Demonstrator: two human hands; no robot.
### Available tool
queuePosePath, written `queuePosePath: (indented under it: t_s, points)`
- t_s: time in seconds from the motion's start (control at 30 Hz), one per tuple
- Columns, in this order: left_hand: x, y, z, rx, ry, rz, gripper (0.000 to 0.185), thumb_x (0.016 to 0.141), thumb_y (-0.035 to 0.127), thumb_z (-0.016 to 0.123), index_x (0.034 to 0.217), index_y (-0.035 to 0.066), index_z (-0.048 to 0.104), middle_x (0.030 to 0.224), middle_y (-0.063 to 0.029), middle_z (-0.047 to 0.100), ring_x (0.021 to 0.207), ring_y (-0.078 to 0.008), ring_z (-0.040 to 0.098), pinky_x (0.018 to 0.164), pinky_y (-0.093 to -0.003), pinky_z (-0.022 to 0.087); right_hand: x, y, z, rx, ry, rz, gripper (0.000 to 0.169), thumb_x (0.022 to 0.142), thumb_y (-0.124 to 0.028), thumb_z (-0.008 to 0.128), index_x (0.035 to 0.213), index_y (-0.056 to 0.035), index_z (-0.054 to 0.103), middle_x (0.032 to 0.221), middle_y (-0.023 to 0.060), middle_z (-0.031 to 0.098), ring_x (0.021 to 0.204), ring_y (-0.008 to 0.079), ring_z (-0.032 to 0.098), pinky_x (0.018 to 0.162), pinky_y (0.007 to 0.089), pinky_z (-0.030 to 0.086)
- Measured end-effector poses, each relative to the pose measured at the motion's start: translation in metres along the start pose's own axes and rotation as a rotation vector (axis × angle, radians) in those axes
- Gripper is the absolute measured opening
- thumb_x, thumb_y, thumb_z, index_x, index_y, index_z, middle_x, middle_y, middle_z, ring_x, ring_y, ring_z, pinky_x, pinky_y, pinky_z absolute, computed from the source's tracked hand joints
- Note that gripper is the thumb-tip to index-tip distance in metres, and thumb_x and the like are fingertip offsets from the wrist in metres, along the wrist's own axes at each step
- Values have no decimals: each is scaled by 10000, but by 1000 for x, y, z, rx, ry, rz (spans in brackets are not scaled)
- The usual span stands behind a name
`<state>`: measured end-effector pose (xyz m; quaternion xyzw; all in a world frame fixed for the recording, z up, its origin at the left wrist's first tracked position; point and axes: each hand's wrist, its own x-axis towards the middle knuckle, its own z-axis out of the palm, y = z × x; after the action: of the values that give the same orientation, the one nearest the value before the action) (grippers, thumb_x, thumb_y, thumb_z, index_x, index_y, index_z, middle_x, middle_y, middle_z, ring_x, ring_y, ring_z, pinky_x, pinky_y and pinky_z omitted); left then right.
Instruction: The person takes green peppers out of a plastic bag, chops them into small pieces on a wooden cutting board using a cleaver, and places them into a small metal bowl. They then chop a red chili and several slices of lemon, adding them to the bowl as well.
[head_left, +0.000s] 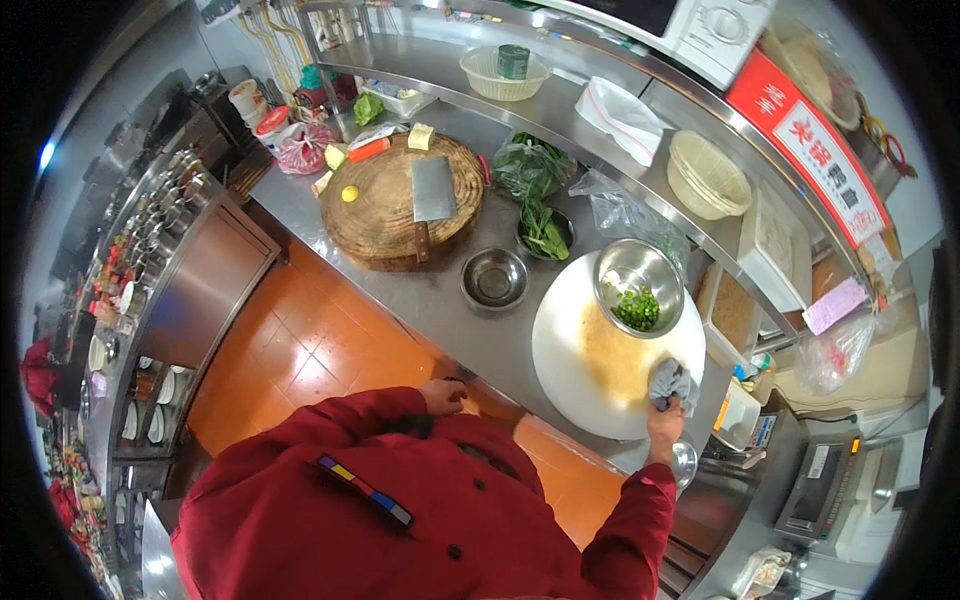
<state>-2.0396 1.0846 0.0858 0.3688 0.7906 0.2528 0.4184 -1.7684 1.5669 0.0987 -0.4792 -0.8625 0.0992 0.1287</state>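
My right hand (666, 427) grips a crumpled grey cloth (670, 381) near the right edge of a round white cutting board (559, 352). A brownish stain spreads over the board's middle. On the board's far part sits a steel bowl (615, 259) with chopped green pieces (636, 309) and a few white bits inside. My left hand (442, 396) hangs at the counter's front edge, before my red jacket. Its fingers are curled near something dark, and whether they hold it is unclear. Left of the board stands a smaller steel bowl (493, 279).
A cleaver (433, 189) lies on a round wooden chopping block (375, 217), its handle towards me. Leafy greens fill a dark bowl (544, 232) beside bagged greens (531, 161). A steel shelf (427, 67) overhangs the counter's back, carrying plastic baskets (709, 176).
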Motion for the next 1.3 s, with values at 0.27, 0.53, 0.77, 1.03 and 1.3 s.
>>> queuePosePath:
  t_s: [0.27, 0.53, 0.77, 1.03, 1.3]
  points:
    - [49, -36, -85, -301, -187, 70, 387, 915, 301, 662, 1211, 55, 631, 1134, -122, 705, 1013, -244, 677, 899, -376, 534, -88, -151, 31, 108, -349, 52, 648, 708, -448, 750, 1164, 0, 647, 1050, 271, 700, 1002, 438, 673, 861, 463, 550]
    - [71, 9, -145, -244, -291, 250, 388, 937, 281, 678, 1243, 52, 613, 1152, -103, 685, 1063, -226, 651, 929, -363, 514, -161, -150, -13, 1160, -174, 625, 355, 868, -229, 671, 1169, -47, 620, 961, 58, 647, 750, 164, 594, 599, 304, 488]
    - [54, -41, -140, -253, -224, 129, 382, 910, 298, 656, 1205, 57, 627, 1101, -130, 699, 1036, -262, 665, 894, -370, 516, -83, -146, -138, 1175, 168, 542, 420, 927, -172, 670, 1314, -66, 543, 989, 43, 664, 753, 95, 589, 563, 252, 433]
    - [-14, -67, -125, -82, 34, -152, 351, 881, 269, 638, 1144, 37, 657, 1054, -160, 710, 1001, -312, 680, 866, -413, 534, -40, -255, -12, 596, -376, -189, 321, 850, -138, 714, 1133, 1, 654, 1052, 183, 706, 842, 262, 708, 731, 350, 556]
    - [-126, -148, -91, -354, 390, -528, 334, 867, 249, 682, 1127, 39, 687, 1025, -131, 742, 961, -265, 712, 873, -381, 552, 88, -479, 107, 1007, -629, -595, 292, 971, -180, 632, 1210, -12, 612, 1064, 150, 727, 966, 279, 716, 845, 352, 550]
